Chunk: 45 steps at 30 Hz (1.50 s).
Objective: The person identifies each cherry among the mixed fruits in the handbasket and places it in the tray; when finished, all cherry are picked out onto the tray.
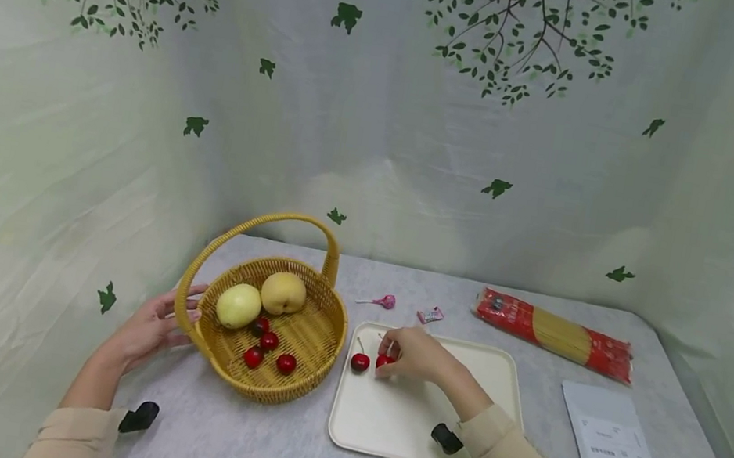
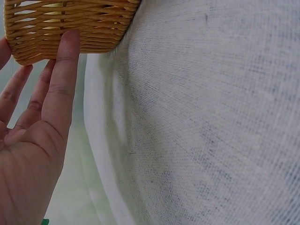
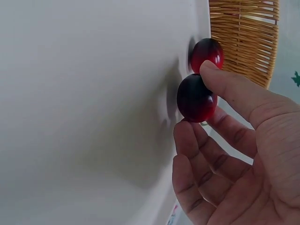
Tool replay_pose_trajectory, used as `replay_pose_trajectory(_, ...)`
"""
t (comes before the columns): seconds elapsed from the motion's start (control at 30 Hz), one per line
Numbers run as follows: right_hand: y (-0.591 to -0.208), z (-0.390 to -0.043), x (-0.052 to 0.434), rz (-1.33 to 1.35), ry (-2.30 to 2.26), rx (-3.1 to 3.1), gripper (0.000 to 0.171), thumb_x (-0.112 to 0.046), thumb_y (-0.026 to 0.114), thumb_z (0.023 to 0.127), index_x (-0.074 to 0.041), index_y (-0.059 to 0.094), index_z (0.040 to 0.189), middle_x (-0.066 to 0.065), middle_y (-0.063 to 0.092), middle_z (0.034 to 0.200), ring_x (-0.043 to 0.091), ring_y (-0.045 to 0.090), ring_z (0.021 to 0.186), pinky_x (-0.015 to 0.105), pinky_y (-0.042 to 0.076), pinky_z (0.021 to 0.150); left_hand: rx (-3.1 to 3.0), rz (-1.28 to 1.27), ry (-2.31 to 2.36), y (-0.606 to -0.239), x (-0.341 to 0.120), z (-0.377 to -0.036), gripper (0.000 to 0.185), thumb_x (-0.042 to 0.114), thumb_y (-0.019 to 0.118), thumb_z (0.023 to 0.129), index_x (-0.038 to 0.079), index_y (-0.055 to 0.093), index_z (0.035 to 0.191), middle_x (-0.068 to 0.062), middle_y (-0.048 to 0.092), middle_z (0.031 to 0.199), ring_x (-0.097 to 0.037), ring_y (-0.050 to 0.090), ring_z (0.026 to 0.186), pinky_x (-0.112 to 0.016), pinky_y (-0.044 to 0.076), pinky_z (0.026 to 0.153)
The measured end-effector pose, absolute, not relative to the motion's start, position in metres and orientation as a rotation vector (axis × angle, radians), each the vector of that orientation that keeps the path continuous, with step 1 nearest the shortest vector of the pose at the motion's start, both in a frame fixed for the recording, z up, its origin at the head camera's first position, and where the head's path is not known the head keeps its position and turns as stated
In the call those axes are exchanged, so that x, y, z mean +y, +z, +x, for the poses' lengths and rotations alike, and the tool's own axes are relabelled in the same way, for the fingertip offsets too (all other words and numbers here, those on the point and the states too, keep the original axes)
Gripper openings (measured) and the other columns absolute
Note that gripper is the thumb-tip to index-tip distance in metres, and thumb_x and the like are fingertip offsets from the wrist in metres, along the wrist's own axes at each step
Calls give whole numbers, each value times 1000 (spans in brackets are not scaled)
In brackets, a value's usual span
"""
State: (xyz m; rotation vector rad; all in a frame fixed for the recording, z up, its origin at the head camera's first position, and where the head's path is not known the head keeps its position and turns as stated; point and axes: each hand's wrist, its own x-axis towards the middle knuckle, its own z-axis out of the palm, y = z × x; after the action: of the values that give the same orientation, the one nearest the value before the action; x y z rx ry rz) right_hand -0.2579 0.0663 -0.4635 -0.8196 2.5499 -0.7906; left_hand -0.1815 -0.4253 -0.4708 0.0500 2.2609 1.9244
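A wicker basket [image 1: 316, 332] with a handle holds two pale yellow round fruits [image 1: 238, 306] and several red cherries [image 1: 269, 340]. My left hand [image 1: 149, 327] lies open against the basket's outer left wall [image 2: 70, 23], fingers straight. To the right lies a cream tray [image 1: 409, 425]. My right hand [image 1: 408, 354] pinches a dark red cherry [image 3: 196, 98] between thumb and fingers just above the tray [image 3: 84, 103]. A second cherry [image 1: 359, 362] lies on the tray beside it, close to the basket [image 3: 243, 37].
A pink lollipop [image 1: 385, 301] and a small wrapped candy [image 1: 430, 315] lie behind the tray. A red-ended spaghetti packet [image 1: 554, 334] sits at the back right, a white paper pouch [image 1: 615, 448] at the right. Leaf-printed curtains enclose the grey table [image 1: 264, 443].
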Motion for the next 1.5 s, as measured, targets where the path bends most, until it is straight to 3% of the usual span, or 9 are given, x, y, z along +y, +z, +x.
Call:
replay_pose_trajectory(1.2, -459, -258, 69, -853, -735, 2486, 26, -19, 90, 89, -12, 73, 107, 0, 65, 83, 12, 56, 74, 26, 46, 66, 2245, 20, 1938, -475, -427, -178, 65, 16, 61, 111, 8, 31, 168, 14, 62, 130, -2, 65, 118, -33, 63, 92)
replay_pose_trajectory(1.5, -430, -263, 65, -866, -694, 2516, 32, -23, 86, 93, -8, 73, 117, 6, 68, 92, 15, 59, 78, 28, 48, 69, 2232, 59, 1945, -474, -426, -181, 64, 15, 60, 111, 7, 30, 168, 11, 63, 131, -3, 66, 118, -34, 64, 93)
